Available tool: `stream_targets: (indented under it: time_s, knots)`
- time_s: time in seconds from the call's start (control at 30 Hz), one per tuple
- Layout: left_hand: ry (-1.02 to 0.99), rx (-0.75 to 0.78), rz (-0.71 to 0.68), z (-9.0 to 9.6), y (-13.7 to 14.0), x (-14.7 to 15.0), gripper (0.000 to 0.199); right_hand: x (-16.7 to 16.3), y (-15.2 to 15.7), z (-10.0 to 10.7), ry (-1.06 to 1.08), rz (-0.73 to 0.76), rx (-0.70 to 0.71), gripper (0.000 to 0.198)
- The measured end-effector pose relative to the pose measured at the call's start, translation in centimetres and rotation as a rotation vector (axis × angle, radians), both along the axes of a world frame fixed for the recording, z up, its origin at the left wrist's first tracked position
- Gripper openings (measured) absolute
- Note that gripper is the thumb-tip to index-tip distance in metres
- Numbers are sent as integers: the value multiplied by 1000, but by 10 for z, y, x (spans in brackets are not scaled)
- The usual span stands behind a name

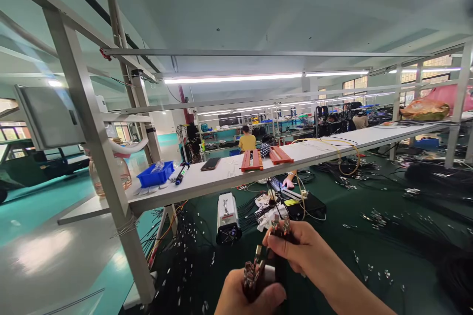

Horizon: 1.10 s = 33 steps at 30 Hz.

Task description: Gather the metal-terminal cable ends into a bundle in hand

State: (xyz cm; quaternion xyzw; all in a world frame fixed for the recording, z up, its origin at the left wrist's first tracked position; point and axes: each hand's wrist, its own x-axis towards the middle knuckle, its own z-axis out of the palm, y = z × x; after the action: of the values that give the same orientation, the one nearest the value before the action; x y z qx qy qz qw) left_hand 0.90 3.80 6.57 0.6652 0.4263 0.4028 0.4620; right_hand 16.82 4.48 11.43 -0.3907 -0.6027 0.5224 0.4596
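Note:
My left hand (246,296) sits at the bottom edge, closed around a bundle of black cables with metal connector ends (252,271). Just above it my right hand (295,248) pinches a few of the metal connectors (280,225) between thumb and fingers. Both hands hover over the dark green bench mat (369,251), which is strewn with loose black cables and small metal plugs.
A white shelf (221,177) crosses the bench, carrying a blue bin (155,174), a phone (210,163), a marker and two orange racks (264,157). Below it stands a grey box device (227,216). A metal post (99,157) rises at left. Another person's hand (288,182) shows across the bench; other people work behind.

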Motion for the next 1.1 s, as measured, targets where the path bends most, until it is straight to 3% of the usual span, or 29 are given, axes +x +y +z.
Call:
stream_targets:
  time_s: [0.1, 0.2, 0.33, 0.47, 0.53, 0.63, 0.77, 0.87, 1.0, 1.1]
  knots:
    - [-100, 26, 117, 7, -5, -2, 54, 5, 1, -1, -35, -23, -16, 30]
    - [-170, -56, 170, 10, -10, -2, 58, 8, 1, -1, -22, 3, -25, 37]
    - [-230, -76, 232, 8, -11, 5, 52, 6, -2, -2, 108, 21, -95, 40]
    - [-341, 55, -9, 18, -7, 15, 41, -1, -8, -5, 269, 77, -143, 36]
    - [-281, 56, -103, 25, -4, 16, 42, -4, -10, -8, 412, 115, -167, 30]
    - [-91, 0, -106, 32, -1, 14, 43, -8, -10, -14, 627, 166, -175, 19]
    - [-17, -60, -170, 35, 1, 13, 49, -15, -10, -22, 768, 63, -170, 22]
    - [26, -111, -145, 35, 0, 18, 44, -18, -11, -29, 625, 3, -37, 28]
    - [-50, -47, -120, 34, -1, 22, 45, -9, -11, -33, 164, -141, 243, 34]
    - [-67, -37, -22, 31, 0, 15, 44, 5, -10, -33, -34, -138, 252, 44]
